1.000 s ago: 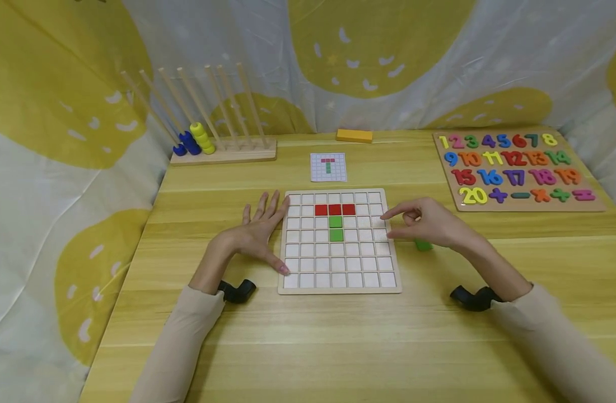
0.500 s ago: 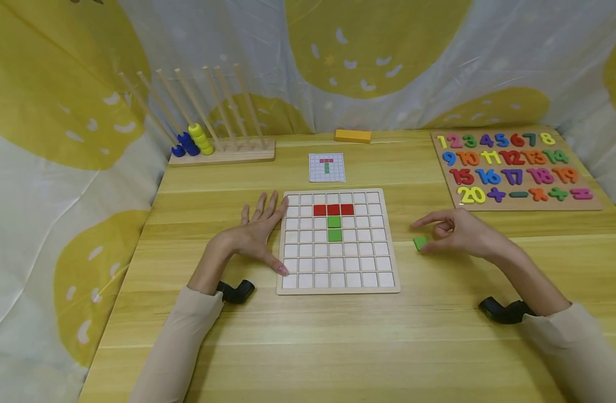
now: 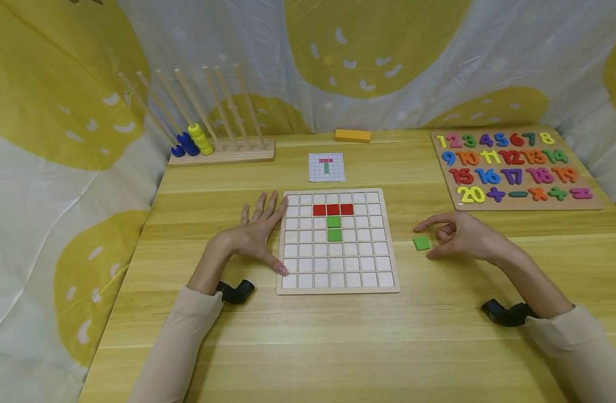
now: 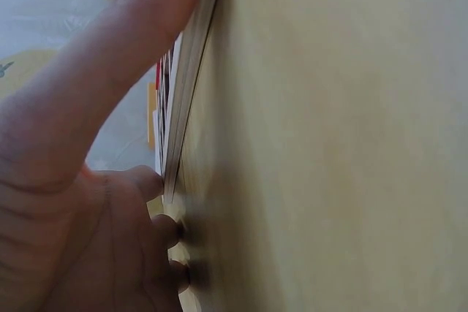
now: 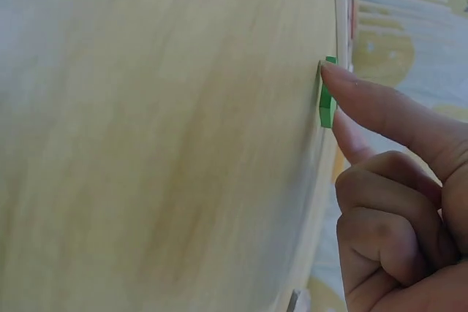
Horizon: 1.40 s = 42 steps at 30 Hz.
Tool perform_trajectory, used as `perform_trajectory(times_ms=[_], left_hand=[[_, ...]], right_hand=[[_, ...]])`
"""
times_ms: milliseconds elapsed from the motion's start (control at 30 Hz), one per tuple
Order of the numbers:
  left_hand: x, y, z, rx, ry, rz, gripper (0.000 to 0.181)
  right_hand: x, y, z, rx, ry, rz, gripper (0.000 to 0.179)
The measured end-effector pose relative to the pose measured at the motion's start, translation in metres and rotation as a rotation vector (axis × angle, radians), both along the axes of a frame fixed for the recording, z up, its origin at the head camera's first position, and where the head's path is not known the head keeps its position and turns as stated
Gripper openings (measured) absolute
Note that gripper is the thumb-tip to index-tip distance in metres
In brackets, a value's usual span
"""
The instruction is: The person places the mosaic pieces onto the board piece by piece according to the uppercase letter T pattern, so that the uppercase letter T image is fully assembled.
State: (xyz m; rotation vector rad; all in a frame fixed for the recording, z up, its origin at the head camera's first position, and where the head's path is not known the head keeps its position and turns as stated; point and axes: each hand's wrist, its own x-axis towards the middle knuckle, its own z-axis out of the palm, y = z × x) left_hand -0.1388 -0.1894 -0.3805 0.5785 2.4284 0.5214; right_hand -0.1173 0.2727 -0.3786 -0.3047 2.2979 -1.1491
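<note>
A square wooden grid board (image 3: 338,291) lies on the table. Three red tiles (image 3: 333,210) form a row in it, with two green tiles (image 3: 334,228) in a column below the middle one. My left hand (image 3: 252,238) is spread along the board's left side. Its thumb (image 4: 139,27) and index finger touch the frame near the two left corners. Right of the board, a loose green tile (image 3: 421,243) lies on the table. My right hand (image 3: 464,238) is beside it, thumb and index finger apart around the tile, the other fingers curled. In the right wrist view the thumb partly covers the green tile (image 5: 327,111).
Behind the board lies a pattern card (image 3: 326,167) with a red and green T. An orange block (image 3: 353,136) is farther back. A peg rack (image 3: 227,155) with blue and yellow beads stands back left. A number puzzle board (image 3: 525,204) lies back right.
My right hand has moved right, from the board's right edge to the loose green tile, uncovering it. The left hand has stayed in place on the board.
</note>
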Motion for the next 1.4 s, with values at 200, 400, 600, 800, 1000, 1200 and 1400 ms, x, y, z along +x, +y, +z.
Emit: perform_trajectory(times_ms=[200, 400, 600, 800, 1000, 1200, 1400], left_hand=[[0.0, -0.001, -0.001, -0.008, 0.006, 0.001, 0.159], [0.0, -0.001, -0.001, -0.006, 0.005, 0.002, 0.159], [0.001, -0.002, 0.0, -0.007, 0.005, 0.003, 0.159], [0.001, -0.001, -0.001, -0.016, 0.008, 0.002, 0.159], [0.001, 0.0, 0.0, -0.02, 0.011, -0.005, 0.159], [0.001, 0.0, -0.001, -0.018, 0.013, -0.005, 0.159], [0.0, 0.0, -0.001, -0.023, 0.012, -0.003, 0.159]], right_hand=[[0.001, 0.0, 0.0, -0.022, -0.01, 0.001, 0.057], [0.0, 0.0, -0.001, -0.014, -0.004, -0.002, 0.054], [-0.002, -0.002, -0.003, 0.005, -0.007, -0.015, 0.051], [-0.004, -0.003, -0.003, 0.037, 0.008, -0.012, 0.048], [-0.003, -0.003, -0.002, 0.071, 0.025, -0.026, 0.043], [-0.002, -0.005, -0.002, 0.102, 0.053, -0.026, 0.04], [-0.001, -0.014, 0.002, 0.119, 0.135, -0.023, 0.037]])
